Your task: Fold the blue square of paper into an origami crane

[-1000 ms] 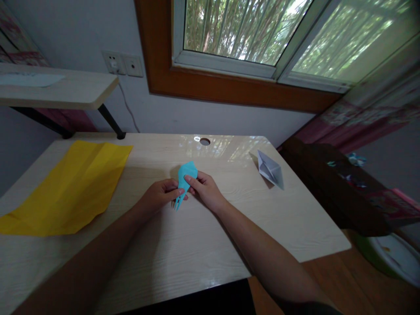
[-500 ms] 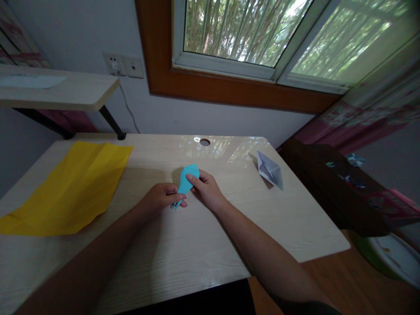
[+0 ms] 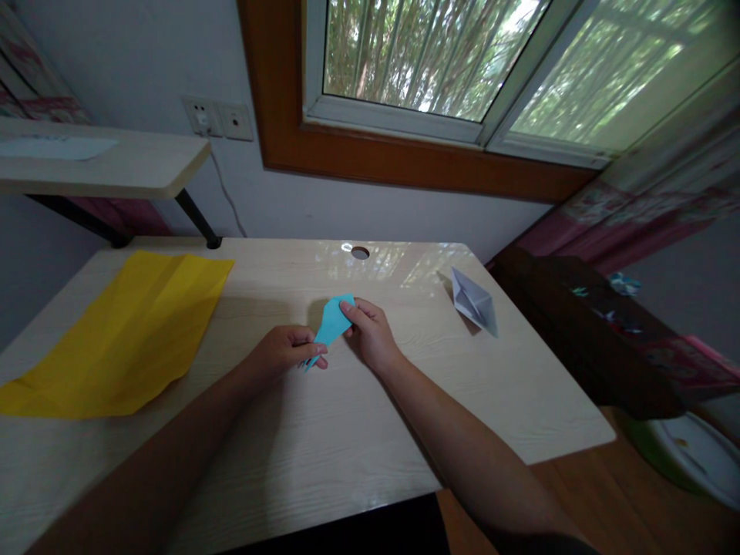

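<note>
A small piece of folded turquoise paper [image 3: 332,322] is held between both hands above the table, broad at the top and narrowing to pointed tips at the lower left. My left hand [image 3: 292,347] pinches the narrow end, thumb on top, with the tips poking out below the fingers. At the upper right edge, my right hand [image 3: 370,327] grips the broad end, its thumb lying on the paper's face and the other fingers behind it. The paper's underside is hidden.
Yellow paper [image 3: 132,339] lies on the table [image 3: 347,432] at the left. A folded white paper shape [image 3: 474,301] stands at the right. A raised shelf [image 3: 156,173] sits at the back left, below a wall socket [image 3: 216,119].
My right hand has shifted slightly right, its thumb moving toward the upper right edge of the turquoise paper. The paper has tilted a little to the right. My left hand stays nearly still.
</note>
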A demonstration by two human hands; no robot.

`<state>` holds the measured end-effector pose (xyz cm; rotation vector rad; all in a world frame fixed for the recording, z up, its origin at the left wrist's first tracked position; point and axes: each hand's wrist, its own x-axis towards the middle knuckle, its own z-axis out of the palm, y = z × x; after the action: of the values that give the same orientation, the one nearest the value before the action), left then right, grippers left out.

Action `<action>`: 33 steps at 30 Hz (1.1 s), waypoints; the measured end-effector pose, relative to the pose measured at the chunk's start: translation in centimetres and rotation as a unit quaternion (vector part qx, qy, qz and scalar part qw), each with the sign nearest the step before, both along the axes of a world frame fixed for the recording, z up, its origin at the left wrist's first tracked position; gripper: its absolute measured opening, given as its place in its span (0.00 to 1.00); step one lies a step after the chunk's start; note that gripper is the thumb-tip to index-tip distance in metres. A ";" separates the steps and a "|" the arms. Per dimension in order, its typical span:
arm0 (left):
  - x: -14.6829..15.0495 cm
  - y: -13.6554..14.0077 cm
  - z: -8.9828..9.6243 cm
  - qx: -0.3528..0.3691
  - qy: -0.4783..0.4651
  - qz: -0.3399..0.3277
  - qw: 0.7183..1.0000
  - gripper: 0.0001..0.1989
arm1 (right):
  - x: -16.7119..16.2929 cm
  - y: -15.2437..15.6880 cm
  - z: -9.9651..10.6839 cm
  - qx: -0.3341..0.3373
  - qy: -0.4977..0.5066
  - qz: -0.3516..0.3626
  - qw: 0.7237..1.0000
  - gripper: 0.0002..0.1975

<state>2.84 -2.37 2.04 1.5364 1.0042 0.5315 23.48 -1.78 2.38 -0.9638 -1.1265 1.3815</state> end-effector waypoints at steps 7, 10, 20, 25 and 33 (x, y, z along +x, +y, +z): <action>0.2 -0.1 0.4 0.003 -0.004 -0.010 1.000 0.15 | 0.2 0.4 -0.4 0.005 -0.021 -0.005 1.000 0.20; 0.2 -0.1 0.6 0.003 -0.007 -0.032 0.999 0.14 | 0.3 0.3 -0.5 0.006 -0.026 0.013 1.000 0.20; 0.1 -0.1 0.3 -0.018 -0.041 -0.035 0.998 0.15 | 0.3 0.1 0.1 0.015 -0.011 -0.022 1.000 0.22; 0.0 0.0 0.1 -0.017 -0.053 -0.038 0.998 0.15 | 0.2 0.2 0.1 0.019 -0.015 -0.036 0.999 0.22; -0.1 0.0 0.4 -0.013 -0.045 -0.036 0.998 0.16 | 0.3 0.3 0.0 0.026 -0.031 -0.052 0.998 0.20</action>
<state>2.75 -2.40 2.43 1.5061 0.8803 0.5298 23.74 -1.48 2.36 -1.0196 -1.1355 1.2407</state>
